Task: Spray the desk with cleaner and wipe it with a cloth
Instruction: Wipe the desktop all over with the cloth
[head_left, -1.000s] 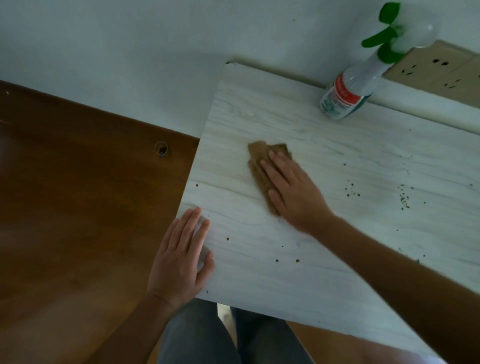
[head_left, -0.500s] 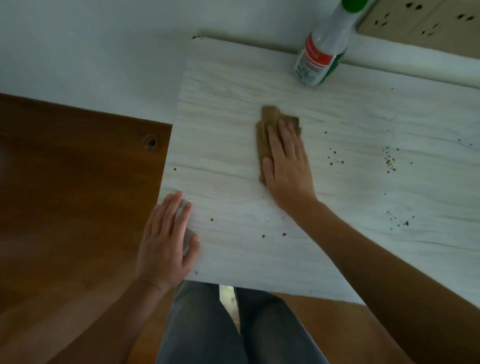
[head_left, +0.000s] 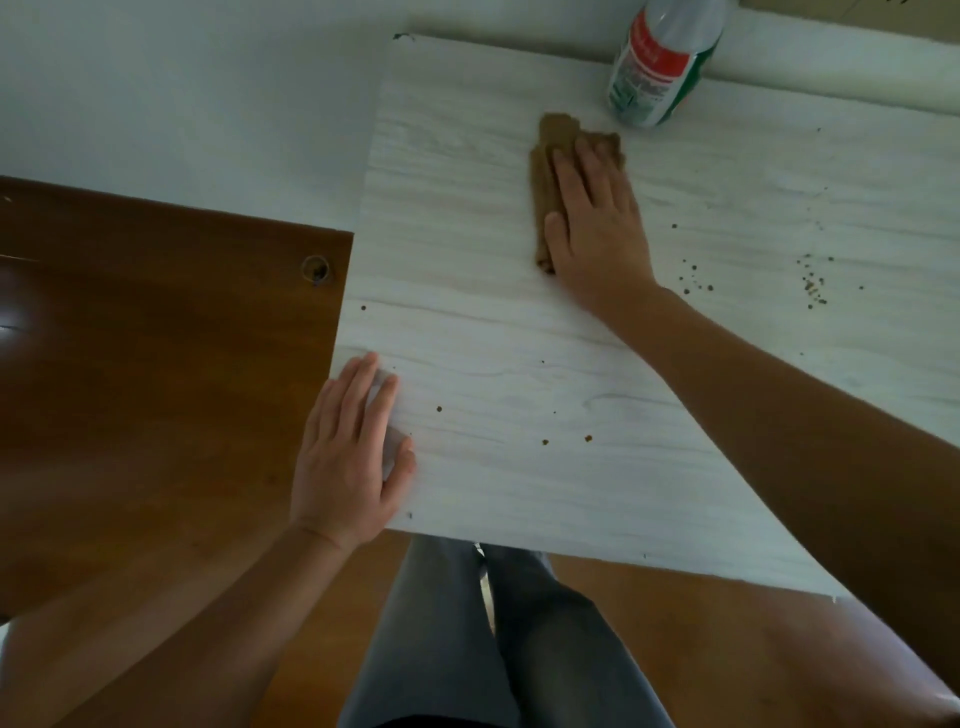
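The desk (head_left: 519, 338) is white with faint grey wood-grain streaks, dotted with small brown specks; the cloth (head_left: 545, 171) is plain tan brown. The spray bottle (head_left: 660, 67) is cloudy white with a red, white and green label; the wooden surface (head_left: 156, 364) is glossy reddish brown; the trousers (head_left: 467, 649) are grey.

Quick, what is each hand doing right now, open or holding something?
Left hand: open, flat on the desk edge, holding nothing.
Right hand: open, straight fingers pressing the brown cloth onto the desk.
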